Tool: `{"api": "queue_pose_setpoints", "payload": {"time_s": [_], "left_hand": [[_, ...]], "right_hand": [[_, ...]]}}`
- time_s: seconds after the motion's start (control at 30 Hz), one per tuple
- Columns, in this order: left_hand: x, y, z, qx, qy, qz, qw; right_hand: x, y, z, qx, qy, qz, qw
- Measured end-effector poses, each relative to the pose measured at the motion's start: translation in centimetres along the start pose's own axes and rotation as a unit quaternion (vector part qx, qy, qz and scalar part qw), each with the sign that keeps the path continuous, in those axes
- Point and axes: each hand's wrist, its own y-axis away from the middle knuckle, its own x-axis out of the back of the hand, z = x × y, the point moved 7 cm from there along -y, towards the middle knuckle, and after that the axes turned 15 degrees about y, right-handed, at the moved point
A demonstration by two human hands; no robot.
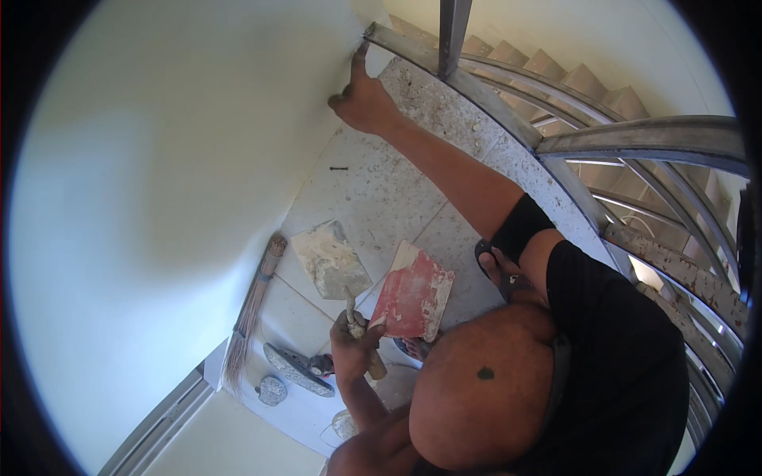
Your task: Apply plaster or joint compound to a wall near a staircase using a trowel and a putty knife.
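My left hand (353, 345) is closed round the wooden handle of a trowel (329, 258), whose flat blade is smeared with plaster. Pinched in the same hand is a red plastic spreader (413, 293) with pale dried filler on its face and edges. My right arm reaches far forward. Its hand (369, 99) is empty, the index finger stretched out and the thumb apart. That fingertip is at the end of a metal rail (405, 49), where the rail meets the white wall (198, 151). Whether it presses on the rail or the wall, I cannot tell.
A bundled-straw broom (258, 297) leans along the wall's foot. Near it lie a long grey crusted object (298, 370) and a grey lump (271, 390). A small dark nail or screw (339, 168) rests on the dusty tiles (381, 178). Metal railing (643, 143) borders the stairs (548, 71) at right.
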Motion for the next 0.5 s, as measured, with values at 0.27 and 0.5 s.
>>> {"api": "queue_pose_setpoints", "payload": {"time_s": [0.27, 0.5], "left_hand": [[1.7, 0.0, 2.3, -0.064, -0.002, 0.040, 0.997], [1.9, 0.5, 4.5, -0.079, -0.026, -0.113, 0.990]], "right_hand": [[5.7, 8.9, 0.3, 0.166, -0.132, -0.167, 0.963], [3.1, 10.6, -5.2, 0.244, -0.398, -0.409, 0.784]]}}
